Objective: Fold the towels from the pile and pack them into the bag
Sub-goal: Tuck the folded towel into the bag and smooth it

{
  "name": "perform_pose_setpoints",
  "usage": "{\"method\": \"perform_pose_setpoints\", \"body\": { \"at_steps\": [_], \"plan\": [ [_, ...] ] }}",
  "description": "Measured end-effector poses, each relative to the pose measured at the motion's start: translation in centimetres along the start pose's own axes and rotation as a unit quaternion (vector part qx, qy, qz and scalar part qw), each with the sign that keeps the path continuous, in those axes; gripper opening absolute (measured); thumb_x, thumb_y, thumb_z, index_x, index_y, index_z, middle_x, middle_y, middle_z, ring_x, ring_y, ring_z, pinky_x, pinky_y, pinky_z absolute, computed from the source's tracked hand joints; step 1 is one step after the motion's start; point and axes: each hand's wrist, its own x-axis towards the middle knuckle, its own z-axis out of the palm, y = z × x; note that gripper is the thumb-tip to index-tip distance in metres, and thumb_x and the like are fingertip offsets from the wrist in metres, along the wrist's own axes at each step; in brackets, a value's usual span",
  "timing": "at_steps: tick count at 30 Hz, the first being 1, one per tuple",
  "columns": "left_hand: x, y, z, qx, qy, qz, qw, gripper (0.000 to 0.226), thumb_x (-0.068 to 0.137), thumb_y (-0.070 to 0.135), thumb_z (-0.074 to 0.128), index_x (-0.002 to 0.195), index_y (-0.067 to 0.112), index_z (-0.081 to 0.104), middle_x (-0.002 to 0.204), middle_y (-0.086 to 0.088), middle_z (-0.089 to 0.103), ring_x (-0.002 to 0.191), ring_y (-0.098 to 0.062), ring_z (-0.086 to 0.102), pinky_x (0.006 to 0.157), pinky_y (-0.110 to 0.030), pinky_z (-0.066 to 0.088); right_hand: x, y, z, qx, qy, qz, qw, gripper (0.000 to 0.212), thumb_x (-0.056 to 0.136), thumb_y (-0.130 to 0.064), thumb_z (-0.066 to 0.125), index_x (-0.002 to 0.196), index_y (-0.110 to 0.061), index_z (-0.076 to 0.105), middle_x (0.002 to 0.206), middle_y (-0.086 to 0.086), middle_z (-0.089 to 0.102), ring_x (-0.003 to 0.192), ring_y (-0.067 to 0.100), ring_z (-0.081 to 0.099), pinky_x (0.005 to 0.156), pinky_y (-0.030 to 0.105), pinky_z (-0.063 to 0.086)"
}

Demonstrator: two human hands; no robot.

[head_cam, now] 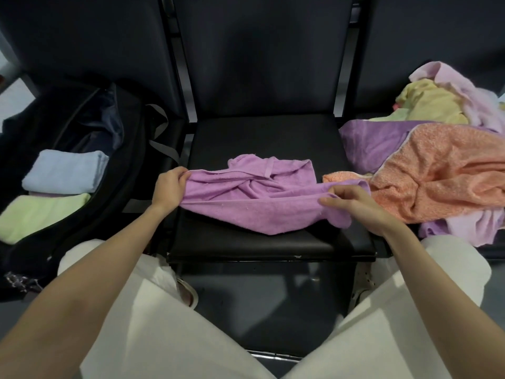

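Bag (68, 127) left, pile (437, 165) right

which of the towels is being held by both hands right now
The crumpled purple towel on the middle black seat: left hand and right hand each grip an end. The others lie untouched.

Place: a waiting room or hall, most likely, not a home.
Seats: a row of black padded seats (262, 138) joined side by side, with tall dark backs (262, 50).
Frame: thin black metal bars (345, 77) between the backs.
Floor: smooth grey floor (273, 305) under the seats.
Things on seats: a black open cloth bag (131, 149) on the left seat, a heap of soft coloured towels (437, 170) on the right seat.
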Motion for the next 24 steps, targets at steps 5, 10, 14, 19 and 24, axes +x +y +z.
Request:
{"method": "perform_pose_setpoints", "body": {
  "at_steps": [5, 10, 14, 19, 24],
  "plan": [
    [-1.4, -0.2, 1.2, 0.118, -0.015, -0.025, 0.993, 0.022, 0.096, 0.019, 0.052, 0.098, 0.005, 0.068, 0.091, -0.018, 0.067, 0.085, -0.036, 0.063, 0.068, -0.038, 0.046, 1.6, 3.3, 0.1, -0.126, 0.145, -0.026, 0.981, 0.015, 0.080, -0.008, 0.074, 0.072, -0.010, 0.062, 0.065, -0.005, 0.056, 0.057, -0.005, 0.050, 0.059, 0.008, 0.039],
    [-1.5, 3.8, 2.9, 0.093, -0.014, 0.118, 0.989, 0.034, 0.084, 0.009, 0.066, 0.118, 0.007, 0.065, 0.111, -0.017, 0.055, 0.101, -0.033, 0.053, 0.088, -0.043, 0.046, 3.0, 5.1, 0.1, -0.190, 0.175, -0.027, 0.966, 0.009, 0.081, 0.000, 0.068, 0.090, 0.003, 0.070, 0.086, 0.009, 0.068, 0.080, 0.013, 0.060, 0.071, 0.011, 0.048],
    [-0.8, 8.4, 5.3, 0.076, -0.037, 0.248, 0.965, 0.028, 0.086, 0.013, 0.069, 0.114, 0.009, 0.068, 0.109, -0.008, 0.061, 0.099, -0.024, 0.054, 0.085, -0.034, 0.043, 2.8, 5.4, -0.7, -0.191, 0.162, -0.014, 0.968, 0.020, 0.080, 0.004, 0.069, 0.099, 0.000, 0.069, 0.090, 0.008, 0.068, 0.086, 0.015, 0.062, 0.073, 0.012, 0.045],
    [0.5, 11.0, 8.2, 0.090, -0.075, 0.250, 0.961, 0.025, 0.087, 0.013, 0.068, 0.112, 0.011, 0.068, 0.114, -0.005, 0.062, 0.111, -0.022, 0.054, 0.094, -0.035, 0.043, 1.7, 5.3, -1.2, -0.199, 0.197, -0.012, 0.960, 0.005, 0.076, -0.004, 0.074, 0.076, -0.001, 0.070, 0.070, 0.007, 0.066, 0.062, 0.012, 0.054, 0.059, 0.010, 0.039],
    [1.3, 11.1, 9.3, 0.104, -0.068, 0.213, 0.969, 0.015, 0.091, 0.016, 0.062, 0.102, 0.010, 0.071, 0.109, -0.007, 0.064, 0.105, -0.023, 0.056, 0.092, -0.037, 0.044, 0.6, 4.8, -1.5, -0.219, 0.196, -0.019, 0.956, 0.002, 0.079, -0.010, 0.073, 0.078, -0.009, 0.075, 0.068, 0.004, 0.069, 0.059, 0.013, 0.057, 0.055, 0.020, 0.042]
  ]
}}
